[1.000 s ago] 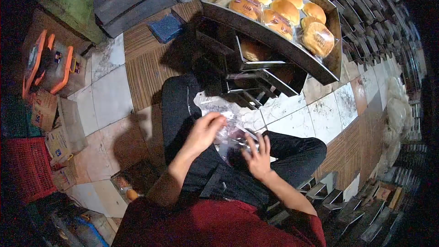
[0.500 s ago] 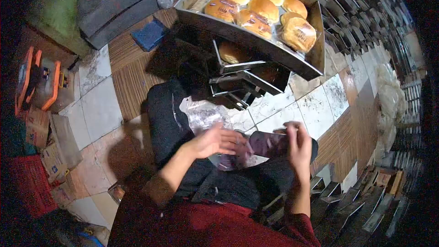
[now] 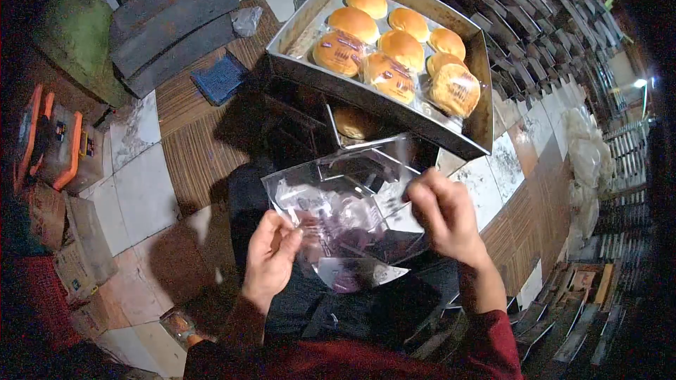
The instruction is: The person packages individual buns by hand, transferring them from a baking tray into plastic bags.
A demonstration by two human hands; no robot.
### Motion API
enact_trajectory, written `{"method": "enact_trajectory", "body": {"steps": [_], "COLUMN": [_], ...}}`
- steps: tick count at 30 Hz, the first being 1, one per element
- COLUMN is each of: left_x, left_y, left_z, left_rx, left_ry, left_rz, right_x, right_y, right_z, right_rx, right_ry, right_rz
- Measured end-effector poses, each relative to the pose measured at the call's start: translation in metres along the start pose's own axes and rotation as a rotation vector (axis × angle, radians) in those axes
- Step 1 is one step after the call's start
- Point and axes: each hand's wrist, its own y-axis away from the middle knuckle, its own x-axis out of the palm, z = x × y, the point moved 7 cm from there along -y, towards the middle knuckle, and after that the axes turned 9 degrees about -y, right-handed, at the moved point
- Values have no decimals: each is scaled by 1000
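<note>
A clear plastic bag (image 3: 338, 204) with dark printing is spread above my lap. My left hand (image 3: 273, 250) pinches its left edge between thumb and fingers. At its right side, my right hand (image 3: 447, 214) is closed, fingers curled, near the bag's edge; what it pinches is blurred. Beyond the bag stands a metal tray (image 3: 380, 109) of round buns. Several buns, such as a plain golden one (image 3: 366, 2), lie bare. Others are in printed clear wrapping, including a bun at the right (image 3: 455, 90).
Under the tray, more metal trays are stacked, one with a bun (image 3: 357, 123). A blue cloth-like item (image 3: 220, 79) lies on the floor. Orange-handled boxes (image 3: 70, 151) stand at left. Many dark metal trays (image 3: 542, 35) fill the right side.
The bag is now raised and spread out between my hands. My left hand has moved left and pinches the edge; my right hand has curled closed. The tray appears slightly lower in view.
</note>
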Motion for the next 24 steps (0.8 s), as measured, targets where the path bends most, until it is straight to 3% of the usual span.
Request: {"method": "enact_trajectory", "body": {"steps": [2, 4, 6, 7, 8, 10, 12, 13, 14, 16, 18, 20, 22, 24], "left_x": [3, 3, 2, 3, 5, 1, -7, -6, -1, -3, -8, -11, -18, -21], "left_y": [-4, -7, -4, -1, 2, -1, -6, -6, -11, -25, -35, -37, -38, -39], "left_z": [-5, 6, 7, 3, 1, 6, -7, -6, -4, -5, 3, 23, 30, 39], "left_rx": [-76, -228, -225, -227, -233, -248, 44, -34, -37, 84, 93, -120, -101, -190], "left_ry": [154, 245, 186, 101, 15, -130, -394, -166, -165, -33, -44, 81, 83, 257], "left_rz": [115, 334, 321, 322, 320, 239, 60, 11, 15, -80, -86, -148, -133, -126], "right_x": [23, 20, 19, 23, 29, 32, 1, -12, -11, -11, -36, -71, -116, -162], "right_y": [0, -5, -10, -11, -11, -11, -28, -40, -49, -76, -109, -142, -170, -195], "right_z": [35, 31, 32, 32, 27, 32, 49, 48, 58, 37, 28, 31, -2, -66], "right_rx": [-335, -243, -201, -271, -232, -313, -420, -267, -437, -364, -428, -679, -717, -386], "right_ry": [113, 104, 91, 228, 280, 265, 335, 278, 295, 245, 241, 852, 1056, 1383], "right_rz": [184, 209, 264, 319, 478, 601, 228, 132, 63, 101, -35, -329, -365, -163]}}
